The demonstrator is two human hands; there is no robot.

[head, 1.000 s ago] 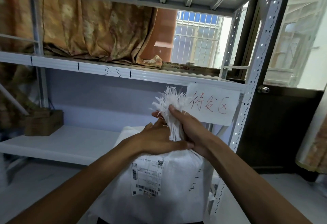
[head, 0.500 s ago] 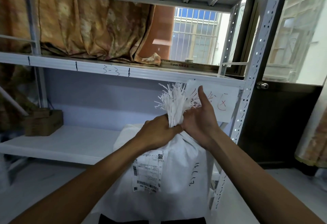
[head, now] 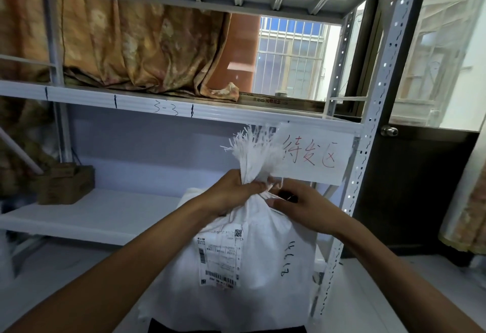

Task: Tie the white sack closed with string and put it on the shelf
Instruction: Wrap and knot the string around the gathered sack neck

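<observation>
White woven sack point(head: 263, 267) stands upright before the lower shelf point(head: 92, 217). Gathered neck is clenched in the left hand point(head: 231, 196); the right hand point(head: 297, 204) pinches the string point(head: 267, 194) just beside it. Judged soft, bulky, with a slick weave: hold at the neck and support underneath.

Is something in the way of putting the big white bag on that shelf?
Nothing visible blocks it. The white woven sack stands right before the white metal shelf; a brown cardboard box sits far left on it.
</observation>
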